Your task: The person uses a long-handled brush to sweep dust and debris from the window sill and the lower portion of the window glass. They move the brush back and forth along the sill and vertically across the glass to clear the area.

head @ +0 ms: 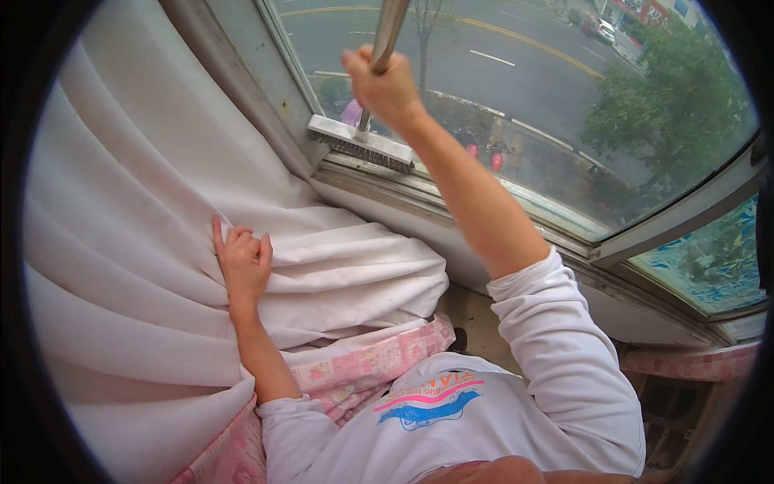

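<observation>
My right hand (387, 88) is closed around the metal pole (389, 27) of a push brush. The brush's white head (363, 138), with dark bristles pointing down, sits at the left corner of the window's lower frame (387, 175), in front of the glass pane (514, 109). My left hand (245, 251) is against a white curtain (139, 181) on the left, index finger extended and the other fingers partly curled. Whether those fingers pinch the cloth is hidden. The curtain's folds bunch around my left forearm.
Pink flowered fabric (381, 363) lies below the curtain beside my body. A second window section (701, 254) with blue patterned film is at the right. A road (447, 42), a tree (659, 109) and a car (600, 28) show outside, below the window.
</observation>
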A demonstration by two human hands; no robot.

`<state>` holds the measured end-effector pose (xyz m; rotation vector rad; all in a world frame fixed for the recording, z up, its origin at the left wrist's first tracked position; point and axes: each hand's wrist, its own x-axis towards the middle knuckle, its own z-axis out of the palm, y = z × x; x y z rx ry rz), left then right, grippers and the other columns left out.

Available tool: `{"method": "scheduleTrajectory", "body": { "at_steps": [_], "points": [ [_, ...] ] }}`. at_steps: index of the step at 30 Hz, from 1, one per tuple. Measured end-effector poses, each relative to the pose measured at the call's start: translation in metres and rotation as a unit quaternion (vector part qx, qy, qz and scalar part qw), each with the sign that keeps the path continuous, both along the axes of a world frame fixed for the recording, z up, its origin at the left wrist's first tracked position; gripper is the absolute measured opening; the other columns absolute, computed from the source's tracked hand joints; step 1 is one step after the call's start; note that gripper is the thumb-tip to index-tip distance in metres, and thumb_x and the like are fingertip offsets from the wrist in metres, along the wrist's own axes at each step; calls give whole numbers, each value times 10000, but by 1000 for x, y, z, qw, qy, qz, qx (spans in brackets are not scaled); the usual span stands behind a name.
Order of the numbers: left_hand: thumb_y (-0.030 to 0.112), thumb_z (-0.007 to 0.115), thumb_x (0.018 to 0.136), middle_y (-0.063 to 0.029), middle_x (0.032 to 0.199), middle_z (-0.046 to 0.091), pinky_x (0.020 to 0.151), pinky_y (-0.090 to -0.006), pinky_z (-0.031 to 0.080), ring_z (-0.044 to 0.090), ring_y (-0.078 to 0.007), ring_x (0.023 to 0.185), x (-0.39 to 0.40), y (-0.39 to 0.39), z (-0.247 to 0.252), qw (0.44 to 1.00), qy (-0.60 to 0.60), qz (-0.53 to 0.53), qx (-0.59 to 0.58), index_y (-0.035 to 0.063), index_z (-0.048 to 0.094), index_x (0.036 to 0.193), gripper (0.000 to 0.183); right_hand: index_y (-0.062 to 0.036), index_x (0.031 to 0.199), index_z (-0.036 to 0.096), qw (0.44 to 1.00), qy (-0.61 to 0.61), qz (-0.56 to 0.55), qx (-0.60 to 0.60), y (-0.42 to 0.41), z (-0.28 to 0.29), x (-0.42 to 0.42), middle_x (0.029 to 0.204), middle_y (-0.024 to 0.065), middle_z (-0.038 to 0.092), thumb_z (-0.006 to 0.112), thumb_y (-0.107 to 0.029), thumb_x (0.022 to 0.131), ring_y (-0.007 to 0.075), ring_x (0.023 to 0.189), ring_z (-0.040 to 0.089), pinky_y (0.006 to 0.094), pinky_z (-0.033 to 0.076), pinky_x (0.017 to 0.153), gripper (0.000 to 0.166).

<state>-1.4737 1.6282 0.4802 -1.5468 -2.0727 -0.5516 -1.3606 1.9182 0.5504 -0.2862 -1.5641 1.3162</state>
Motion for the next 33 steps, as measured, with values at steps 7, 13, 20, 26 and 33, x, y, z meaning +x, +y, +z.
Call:
{"method": "scheduleTrajectory", "body": {
  "at_steps": [7, 13, 20, 26, 33],
  "points": [
    [59, 628, 757, -94, 680, 566, 1093, -491, 250, 566, -224, 825, -2, -2, -1, 1000, 13, 22, -14, 5, 515, 538, 252, 22, 766, 628, 970, -235, 6, 60, -16, -8, -8, 666, 226, 591, 600, -246, 833, 331, 646, 570, 403, 460, 664, 278],
    [61, 627, 757, -99, 689, 565, 1095, -489, 249, 564, -222, 819, 0, -3, -1, 1000, 19, 4, 0, 0, 511, 534, 259, 35, 825, 670, 897, -416, -62, 136, 9, -3, 46, 756, 241, 629, 548, -240, 811, 345, 736, 625, 406, 486, 708, 301],
    [57, 624, 754, -87, 677, 556, 1094, -491, 252, 563, -217, 808, 0, -3, -2, 1000, 14, -3, 0, 0, 497, 529, 265, 41, 735, 641, 897, -419, -120, 75, 16, 45, 121, 675, 184, 618, 562, -223, 789, 288, 627, 609, 390, 484, 620, 281],
    [55, 621, 755, -86, 664, 543, 1096, -489, 252, 559, -213, 804, 2, -4, 0, 1000, 18, -2, -4, -1, 487, 528, 270, 16, 591, 539, 955, -257, -121, 85, 3, 81, 141, 502, 71, 485, 572, -262, 803, 179, 467, 465, 345, 390, 468, 350],
    [60, 611, 765, -85, 650, 533, 1100, -482, 248, 562, -214, 813, 2, -2, -2, 1000, 29, -8, -8, -6, 515, 544, 250, 26, 631, 562, 920, -347, -177, 51, 33, -4, 184, 510, 93, 500, 549, -219, 827, 200, 426, 496, 351, 418, 443, 313]
  ]
}}
